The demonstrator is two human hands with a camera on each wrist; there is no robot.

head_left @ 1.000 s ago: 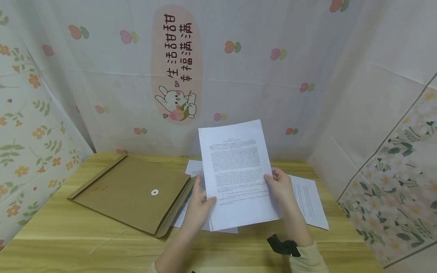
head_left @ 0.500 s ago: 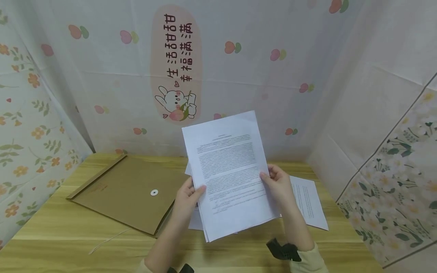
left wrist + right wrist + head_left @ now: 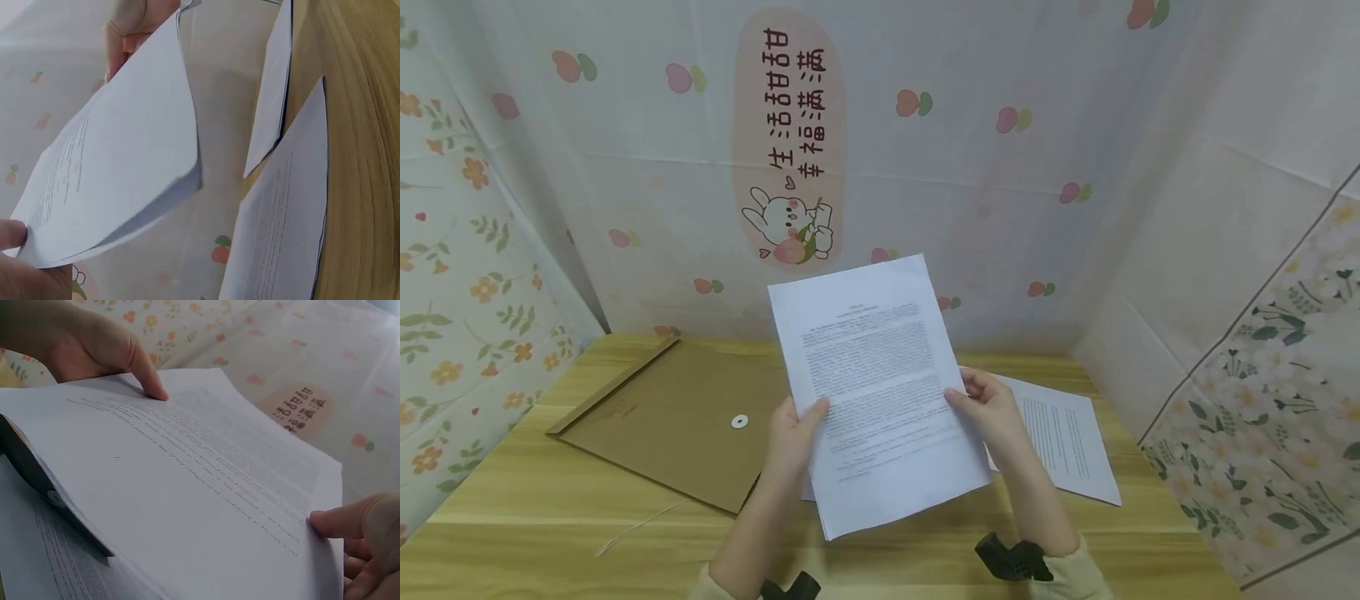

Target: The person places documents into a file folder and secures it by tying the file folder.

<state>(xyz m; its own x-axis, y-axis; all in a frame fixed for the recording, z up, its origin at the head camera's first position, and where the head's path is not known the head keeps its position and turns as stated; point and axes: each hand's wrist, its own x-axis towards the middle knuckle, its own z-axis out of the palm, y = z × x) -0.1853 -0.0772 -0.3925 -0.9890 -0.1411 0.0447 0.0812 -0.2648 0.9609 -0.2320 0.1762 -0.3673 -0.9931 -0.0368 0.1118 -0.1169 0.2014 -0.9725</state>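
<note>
A thin stack of printed paper sheets (image 3: pixel 880 392) is held up above the table, its top leaning away and the text facing the head camera. My left hand (image 3: pixel 792 442) pinches the left edge, thumb on the front and the other fingers mostly hidden behind. On the opposite edge, my right hand (image 3: pixel 996 410) grips with its thumb in front and fingers curled behind. The left wrist view shows the lower edges of the stack (image 3: pixel 131 137) slightly parted. Both thumbs press on the top sheet (image 3: pixel 187 487) in the right wrist view.
A brown kraft document envelope (image 3: pixel 662 417) with a white button lies at the left, its string (image 3: pixel 640 528) trailing on the wooden table (image 3: pixel 550 508). More printed sheets (image 3: pixel 1063 433) lie at the right, and others (image 3: pixel 278 219) partly beneath the held stack. Patterned curtains (image 3: pixel 1000 208) enclose the table.
The stack has shifted left and tilted counterclockwise. My left hand, earlier with its index finger extended at the edge, now grips the sheets. My right hand has moved left with them.
</note>
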